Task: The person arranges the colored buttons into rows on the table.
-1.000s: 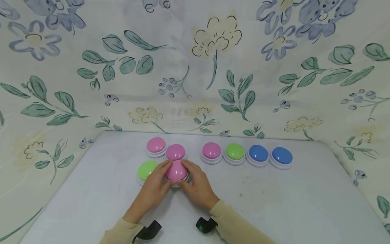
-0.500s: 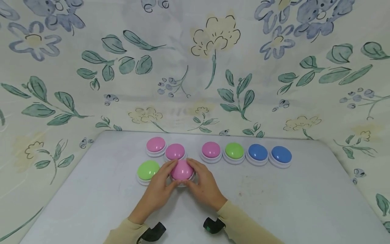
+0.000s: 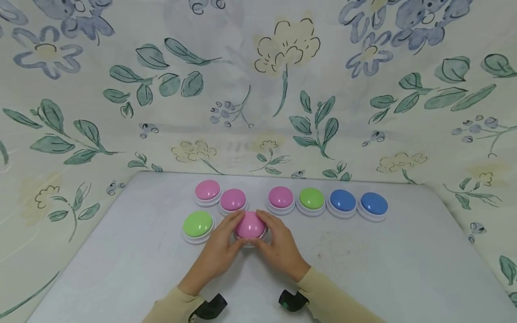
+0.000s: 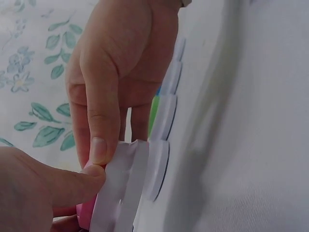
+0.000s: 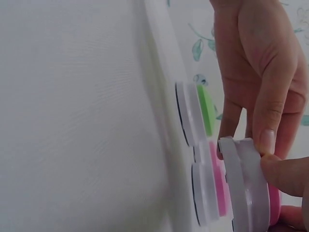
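A push button with a pink dome and white base [image 3: 250,225] is between my two hands in the head view. My left hand [image 3: 221,246] grips its left side and my right hand [image 3: 282,246] its right side. The thumbs meet at the near edge while the fingers reach round the far side. From the left wrist view, both thumbs press against the white base [image 4: 118,186]. In the right wrist view the base [image 5: 248,188] seems to be slightly above the table. Just behind it sits another pink button [image 3: 233,199].
A green button [image 3: 197,224] and a pink button [image 3: 208,190] lie to the left. Rightward runs a row: pink [image 3: 280,197], green [image 3: 311,198], and two blue buttons [image 3: 342,200]. Flowered cloth [image 3: 258,89] rises behind the white table [image 3: 387,269].
Both hands have moved right together, carrying the pink button with them. The green button on the left now shows fully. The other buttons have stayed in place.
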`<move>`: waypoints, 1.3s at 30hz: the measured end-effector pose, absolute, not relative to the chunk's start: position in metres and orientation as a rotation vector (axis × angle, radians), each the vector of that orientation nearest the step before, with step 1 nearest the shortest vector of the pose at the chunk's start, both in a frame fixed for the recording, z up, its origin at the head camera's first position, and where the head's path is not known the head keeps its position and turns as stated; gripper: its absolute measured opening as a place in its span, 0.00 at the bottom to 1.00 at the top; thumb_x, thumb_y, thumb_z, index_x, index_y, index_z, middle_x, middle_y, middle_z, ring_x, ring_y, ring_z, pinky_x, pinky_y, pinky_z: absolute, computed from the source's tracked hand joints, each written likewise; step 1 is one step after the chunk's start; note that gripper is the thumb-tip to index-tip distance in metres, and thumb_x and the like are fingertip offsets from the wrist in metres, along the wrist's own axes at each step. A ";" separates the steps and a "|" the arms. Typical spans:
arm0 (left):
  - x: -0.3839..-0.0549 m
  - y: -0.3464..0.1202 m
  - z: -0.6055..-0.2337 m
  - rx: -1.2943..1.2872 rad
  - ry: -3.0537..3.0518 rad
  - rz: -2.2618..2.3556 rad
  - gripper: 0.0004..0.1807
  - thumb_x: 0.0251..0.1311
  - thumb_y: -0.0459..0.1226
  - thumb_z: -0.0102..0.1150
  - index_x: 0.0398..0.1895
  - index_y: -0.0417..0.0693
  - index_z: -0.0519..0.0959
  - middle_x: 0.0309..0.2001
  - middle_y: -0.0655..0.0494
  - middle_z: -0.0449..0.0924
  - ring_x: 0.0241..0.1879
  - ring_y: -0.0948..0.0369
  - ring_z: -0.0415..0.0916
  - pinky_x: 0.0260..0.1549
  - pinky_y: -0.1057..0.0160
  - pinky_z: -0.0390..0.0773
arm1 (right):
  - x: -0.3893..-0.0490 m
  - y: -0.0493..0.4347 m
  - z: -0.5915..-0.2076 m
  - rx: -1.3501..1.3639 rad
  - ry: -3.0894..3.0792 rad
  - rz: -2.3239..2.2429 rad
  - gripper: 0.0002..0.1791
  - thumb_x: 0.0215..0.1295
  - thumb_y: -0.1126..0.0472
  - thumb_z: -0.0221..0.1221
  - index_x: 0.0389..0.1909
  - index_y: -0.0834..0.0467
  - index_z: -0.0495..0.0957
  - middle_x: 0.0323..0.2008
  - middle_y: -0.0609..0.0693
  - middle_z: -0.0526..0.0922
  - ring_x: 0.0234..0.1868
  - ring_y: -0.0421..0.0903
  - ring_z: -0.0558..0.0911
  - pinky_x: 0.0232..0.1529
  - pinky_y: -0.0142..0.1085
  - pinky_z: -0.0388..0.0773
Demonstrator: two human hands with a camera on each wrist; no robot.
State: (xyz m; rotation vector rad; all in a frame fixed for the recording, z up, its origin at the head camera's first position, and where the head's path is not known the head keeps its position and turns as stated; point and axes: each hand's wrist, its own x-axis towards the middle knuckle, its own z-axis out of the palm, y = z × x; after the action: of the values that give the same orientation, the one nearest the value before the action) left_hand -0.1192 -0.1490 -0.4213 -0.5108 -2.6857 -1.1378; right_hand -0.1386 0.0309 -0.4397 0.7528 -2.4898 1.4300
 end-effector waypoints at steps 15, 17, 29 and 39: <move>-0.131 -0.129 -0.422 -0.573 -2.697 -1.190 0.35 0.58 0.27 0.68 0.69 0.29 0.67 0.68 0.38 0.68 0.68 0.44 0.67 0.67 0.48 0.67 | -0.139 0.050 -0.443 0.671 -2.499 1.406 0.35 0.60 0.66 0.70 0.67 0.69 0.70 0.65 0.61 0.75 0.67 0.57 0.73 0.66 0.48 0.72; -0.131 -0.127 -0.422 -0.579 -2.699 -1.195 0.34 0.59 0.27 0.68 0.69 0.29 0.67 0.68 0.37 0.68 0.68 0.44 0.67 0.67 0.48 0.67 | -0.139 0.052 -0.444 0.662 -2.503 1.413 0.35 0.60 0.66 0.70 0.67 0.69 0.69 0.65 0.62 0.75 0.67 0.57 0.73 0.65 0.48 0.73; -0.139 -0.115 -0.426 -0.616 -2.739 -1.204 0.34 0.61 0.28 0.67 0.69 0.29 0.67 0.68 0.37 0.68 0.68 0.44 0.67 0.66 0.48 0.69 | -0.143 0.066 -0.452 0.632 -2.495 1.449 0.35 0.60 0.68 0.70 0.67 0.70 0.69 0.64 0.63 0.74 0.64 0.57 0.76 0.64 0.46 0.74; -0.144 -0.108 -0.432 -0.659 -2.736 -1.218 0.33 0.60 0.28 0.67 0.68 0.27 0.67 0.68 0.36 0.68 0.68 0.44 0.67 0.67 0.48 0.68 | -0.147 0.073 -0.458 0.566 -2.517 1.527 0.35 0.58 0.71 0.69 0.67 0.69 0.69 0.64 0.63 0.74 0.65 0.57 0.75 0.65 0.46 0.73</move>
State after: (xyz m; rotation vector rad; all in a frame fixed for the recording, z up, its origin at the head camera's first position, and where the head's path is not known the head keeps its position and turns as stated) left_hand -0.1443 -0.1076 -0.4317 -0.6589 -2.7355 -1.2177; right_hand -0.1465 0.0729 -0.4579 0.5659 -2.5174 1.5266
